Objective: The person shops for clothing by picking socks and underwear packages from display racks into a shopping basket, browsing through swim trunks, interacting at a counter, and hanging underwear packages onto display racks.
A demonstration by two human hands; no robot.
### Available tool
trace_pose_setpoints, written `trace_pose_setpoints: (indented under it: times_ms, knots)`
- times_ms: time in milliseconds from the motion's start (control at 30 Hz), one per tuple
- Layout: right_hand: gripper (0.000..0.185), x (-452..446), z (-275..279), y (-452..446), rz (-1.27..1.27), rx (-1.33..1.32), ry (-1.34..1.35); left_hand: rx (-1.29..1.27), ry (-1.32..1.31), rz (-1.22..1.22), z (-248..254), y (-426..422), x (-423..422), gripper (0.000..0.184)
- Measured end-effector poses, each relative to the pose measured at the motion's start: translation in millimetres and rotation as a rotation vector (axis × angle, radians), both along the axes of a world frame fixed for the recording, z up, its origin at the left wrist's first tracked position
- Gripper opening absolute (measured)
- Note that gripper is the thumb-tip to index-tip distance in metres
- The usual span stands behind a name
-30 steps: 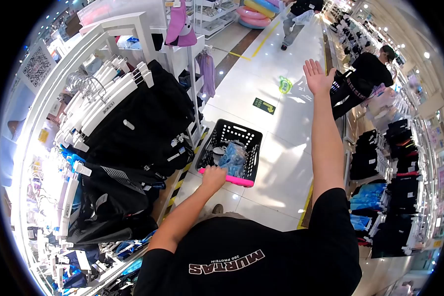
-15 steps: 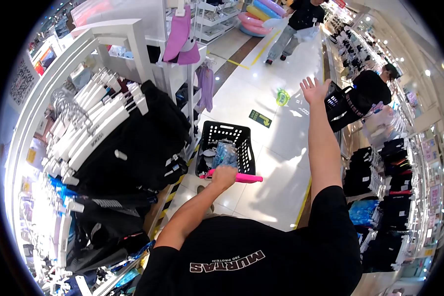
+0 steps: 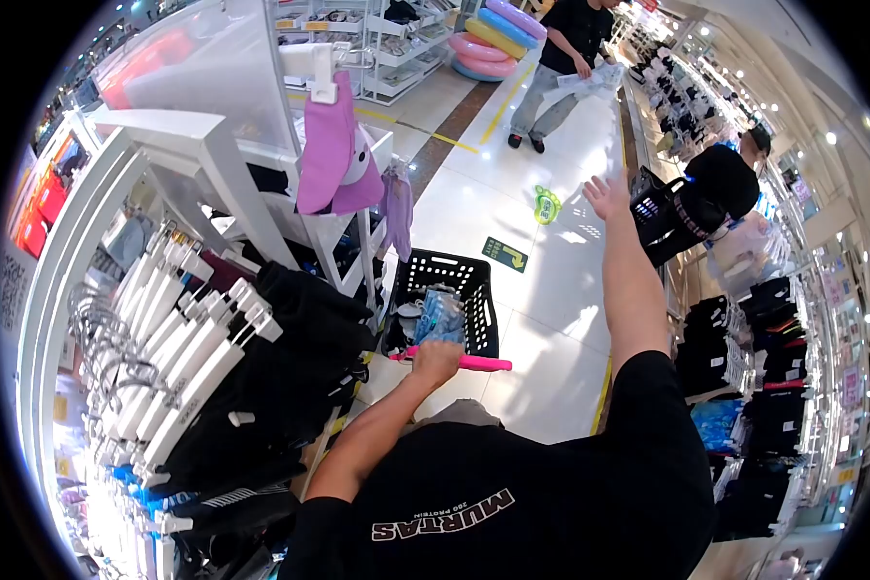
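Our left grip (image 3: 438, 361) wraps the pink handle (image 3: 488, 364) of the black basket (image 3: 482, 324) before us, near the hung black clothes (image 3: 271, 377), while our raised right grip (image 3: 606, 197) spreads open, empty.

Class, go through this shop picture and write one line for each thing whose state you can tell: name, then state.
Left hand: closed around the pink handle
Right hand: open, raised, holding nothing
Pink handle: gripped
Black basket: open-topped, partly filled
Blue package: lying in the basket
Purple cap: hanging
Swim rings: inflated, stacked
Black clothes: hung on white hangers
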State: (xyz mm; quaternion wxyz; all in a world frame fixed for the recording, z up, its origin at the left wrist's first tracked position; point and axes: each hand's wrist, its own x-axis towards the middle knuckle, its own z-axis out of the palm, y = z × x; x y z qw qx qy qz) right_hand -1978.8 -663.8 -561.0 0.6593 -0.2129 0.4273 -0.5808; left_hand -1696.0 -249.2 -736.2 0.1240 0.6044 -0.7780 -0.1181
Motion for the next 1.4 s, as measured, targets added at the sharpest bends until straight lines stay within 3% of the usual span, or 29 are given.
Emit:
trace_pose_setpoints:
  times_ms: [33, 67, 167, 200, 267, 300, 467, 667, 833, 967, 1033, 1133, 1400]
  knots:
    - [0.086, -4, -14, -8, 0.024, 0.044, 0.08, -0.01, -0.005, 0.001, -2, -7, 4, 0.015]
    - [0.069, -9, -27, -13, -0.018, 0.086, 0.089, -0.02, -0.009, 0.004, -4, -13, 7, 0.014]
    - [0.042, -26, -88, -14, 0.105, 0.107, 0.591, 0.006, -0.033, -0.04, 5, -35, 18, 0.015]
    - [0.036, -24, -96, 7, 0.162, 0.118, 0.83, 0.027, -0.04, -0.061, 8, -42, 21, 0.016]
    - [0.031, -35, -145, 26, 0.352, -0.033, 1.106, 0.028, -0.035, -0.061, 11, -55, 26, 0.016]
    - [0.03, -32, -157, 40, 0.472, 0.032, 1.163, 0.028, -0.034, -0.06, 11, -62, 27, 0.016]
    - [0.045, -15, -219, 101, 0.753, 0.13, 1.029, -0.011, -0.049, -0.027, 10, -98, 26, 0.016]
    - [0.051, -76, -256, 76, 0.856, 0.417, 0.933, 0.084, -0.187, -0.018, 10, -142, 26, 0.015]
    - [0.05, -176, -265, -11, 0.506, 0.601, 0.94, 0.124, -0.248, -0.01, 19, -182, 19, 0.016]
    - [0.052, -246, -267, -104, 0.275, 0.433, 0.69, 0.094, -0.224, 0.007, 11, -210, 6, 0.016]
    - [0.05, -255, -248, -138, 0.178, 0.359, 0.728, 0.087, -0.221, 0.007, 8, -224, -2, 0.016]
    - [0.05, -247, -202, -159, 0.155, 0.285, 0.772, 0.081, -0.23, 0.017, 7, -244, -13, 0.016]
    - [0.051, -243, -198, -210, 0.194, 0.306, 0.795, 0.063, -0.228, 0.046, 5, -298, -26, 0.016]
